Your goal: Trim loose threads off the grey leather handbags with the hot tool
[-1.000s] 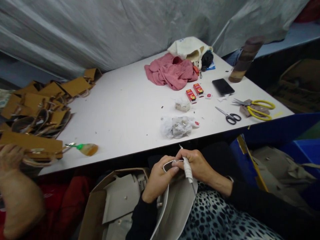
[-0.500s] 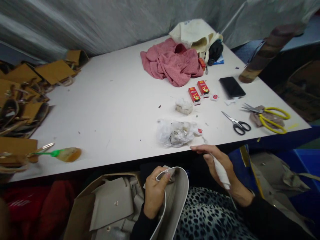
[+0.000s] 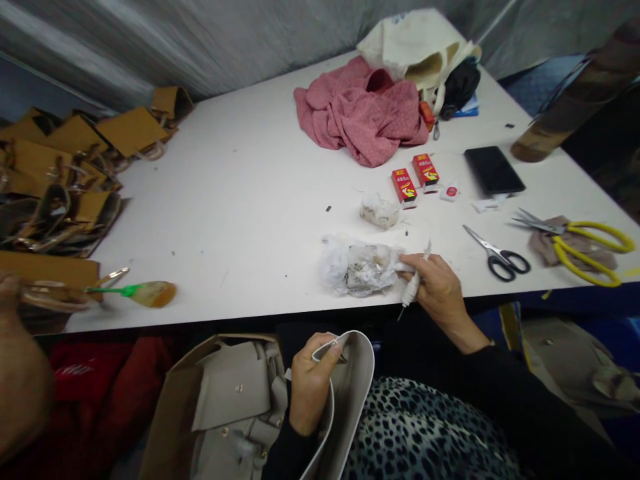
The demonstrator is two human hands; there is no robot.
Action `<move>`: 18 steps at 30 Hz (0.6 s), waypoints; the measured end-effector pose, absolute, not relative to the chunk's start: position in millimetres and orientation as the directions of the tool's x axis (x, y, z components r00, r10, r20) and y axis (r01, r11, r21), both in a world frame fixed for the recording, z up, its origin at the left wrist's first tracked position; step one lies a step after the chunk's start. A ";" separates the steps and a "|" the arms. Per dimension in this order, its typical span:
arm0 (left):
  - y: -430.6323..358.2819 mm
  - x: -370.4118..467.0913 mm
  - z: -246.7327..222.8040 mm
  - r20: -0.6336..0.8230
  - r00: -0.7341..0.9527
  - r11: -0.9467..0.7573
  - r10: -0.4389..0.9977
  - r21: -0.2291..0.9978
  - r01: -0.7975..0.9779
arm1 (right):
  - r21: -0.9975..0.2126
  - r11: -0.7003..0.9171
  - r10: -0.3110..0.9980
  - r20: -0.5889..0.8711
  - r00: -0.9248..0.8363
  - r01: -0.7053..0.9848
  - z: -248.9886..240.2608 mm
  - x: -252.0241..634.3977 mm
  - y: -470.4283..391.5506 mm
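My left hand pinches the upper edge of a light grey leather bag piece, which hangs curved over my lap. At the table's front edge, my right hand holds a thin tool wrapped in white, its metal tip pointing down. The fingertips of that hand are at the right end of a crumpled clear plastic bag with a whitish, dark-specked block in it. A second small wrapped block lies just behind.
Black-handled scissors, yellow-handled pliers, a black phone and red boxes lie right. Pink cloth is behind. Brown bags, a glue bottle and another person's arm are left. A carton holds grey pieces.
My right hand has moved forward to the plastic bag, and the wrapped tool has turned in it. The view has shifted, and another person's arm shows more at the left.
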State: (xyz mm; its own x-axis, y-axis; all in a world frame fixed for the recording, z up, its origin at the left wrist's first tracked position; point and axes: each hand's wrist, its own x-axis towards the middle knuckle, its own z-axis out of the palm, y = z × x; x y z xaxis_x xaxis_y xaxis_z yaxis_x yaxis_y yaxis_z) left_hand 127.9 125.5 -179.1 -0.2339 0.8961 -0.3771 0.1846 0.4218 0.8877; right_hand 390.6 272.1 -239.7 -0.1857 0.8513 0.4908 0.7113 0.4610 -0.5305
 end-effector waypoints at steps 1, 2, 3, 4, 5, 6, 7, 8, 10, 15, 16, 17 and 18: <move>124.7 128.0 -179.2 -0.377 -0.242 0.425 0.894 0.885 0.192 | -0.538 0.458 0.853 0.490 -0.179 0.708 -239.0 390.6 271.8; 124.2 128.2 -179.0 -0.378 -0.247 0.428 0.892 0.881 0.199 | -0.553 0.453 0.857 0.486 -0.171 0.699 -237.8 391.0 271.1; 123.9 128.4 -178.8 -0.380 -0.248 0.432 0.891 0.879 0.204 | -0.570 0.448 0.862 0.481 -0.163 0.689 -235.9 391.9 270.2; 123.7 128.6 -178.7 -0.384 -0.246 0.435 0.890 0.877 0.205 | -0.587 0.442 0.867 0.474 -0.155 0.678 -233.6 393.0 269.0; 123.5 128.8 -178.7 -0.390 -0.241 0.438 0.889 0.876 0.201 | -0.600 0.437 0.871 0.468 -0.149 0.671 -230.8 394.1 267.7; 123.2 129.0 -179.0 -0.395 -0.235 0.441 0.888 0.876 0.195 | -0.609 0.433 0.873 0.466 -0.143 0.665 -227.7 395.1 266.3; 122.8 129.1 -179.6 -0.400 -0.232 0.445 0.886 0.876 0.188 | -0.614 0.432 0.874 0.466 -0.139 0.661 -224.3 395.8 264.9; 122.2 129.1 -180.6 -0.403 -0.232 0.447 0.885 0.876 0.181 | -0.613 0.435 0.872 0.469 -0.139 0.659 -220.6 396.2 263.6; 120.7 129.1 -183.0 -0.399 -0.245 0.445 0.884 0.878 0.174 | -0.592 0.453 0.864 0.477 -0.164 0.667 -212.8 395.5 261.5; 118.7 131.2 -186.6 -0.375 -0.281 0.433 0.883 0.883 0.180 | -0.553 0.549 0.826 0.473 -0.306 0.627 -196.3 387.0 259.3; 118.9 132.0 -186.5 -0.376 -0.277 0.433 0.884 0.883 0.182 | -0.560 0.559 0.822 0.472 -0.318 0.612 -194.7 384.7 259.0; 119.3 132.7 -186.2 -0.377 -0.272 0.432 0.885 0.883 0.183 | -0.565 0.564 0.819 0.473 -0.323 0.602 -193.7 382.4 258.7; 119.8 133.3 -185.8 -0.377 -0.267 0.431 0.887 0.883 0.186 | -0.566 0.565 0.819 0.473 -0.326 0.600 -193.2 380.3 258.3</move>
